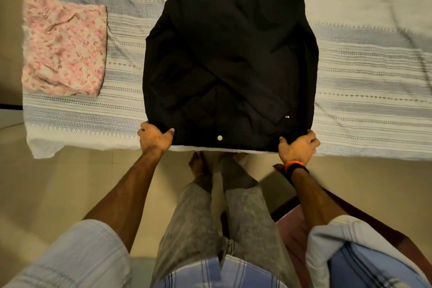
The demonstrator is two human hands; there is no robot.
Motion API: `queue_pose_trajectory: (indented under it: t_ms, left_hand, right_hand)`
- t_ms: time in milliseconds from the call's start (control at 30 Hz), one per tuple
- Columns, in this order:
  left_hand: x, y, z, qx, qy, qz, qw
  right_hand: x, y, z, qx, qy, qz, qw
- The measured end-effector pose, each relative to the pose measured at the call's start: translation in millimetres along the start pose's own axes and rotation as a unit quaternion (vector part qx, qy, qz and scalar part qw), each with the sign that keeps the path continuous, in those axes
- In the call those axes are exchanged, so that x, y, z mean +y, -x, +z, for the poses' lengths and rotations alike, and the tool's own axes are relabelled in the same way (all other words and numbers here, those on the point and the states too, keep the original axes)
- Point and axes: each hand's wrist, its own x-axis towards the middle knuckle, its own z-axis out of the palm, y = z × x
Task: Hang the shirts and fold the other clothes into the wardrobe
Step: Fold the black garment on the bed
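Head view. A black shirt [230,58] lies spread flat on the bed [374,72], its near hem at the bed's front edge and its far end running out of the frame. The left hand [155,139] pinches the hem's left corner, thumb on top and fingers curled under; the right hand [298,147], wearing an orange wristband [295,164], pinches the right corner likewise. Two pale buttons [219,137] show near the hem. Left of the shirt, well apart, rests a folded pink floral cloth [64,44]. The shirt appears light, soft and limp: it will likely sag and crease wherever unsupported, so paired corner holds, or holds at the shoulders for hanging, suit it best. The wardrobe is not in view.
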Motion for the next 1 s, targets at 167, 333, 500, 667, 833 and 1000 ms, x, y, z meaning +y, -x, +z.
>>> queue_pose_trajectory:
  t_ms: [167,333,500,667,833,1000]
  left_hand:
    - [-20,-7,-3,-0.008,0.068,-0.008,0.998]
    - [-36,-8,-8,-0.084,0.263,-0.067,0.959]
    - [-19,11,-25,-0.149,0.463,-0.136,0.863]
    - [16,22,-65,-0.151,0.520,-0.111,0.833]
    - [58,7,-102,-0.161,0.534,-0.067,0.827]
    - [120,-11,-125,-0.158,0.553,-0.058,0.816]
  right_hand:
    - [17,-13,0,-0.017,-0.101,0.062,0.993]
    - [30,-22,-19,-0.064,-0.146,0.099,0.982]
    - [25,-20,-40,-0.094,-0.289,0.167,0.938]
    - [-11,-3,-78,-0.073,-0.425,0.177,0.885]
    - [-59,-4,-115,-0.070,-0.519,0.155,0.838]
    - [-121,-36,-141,-0.081,-0.560,0.124,0.815]
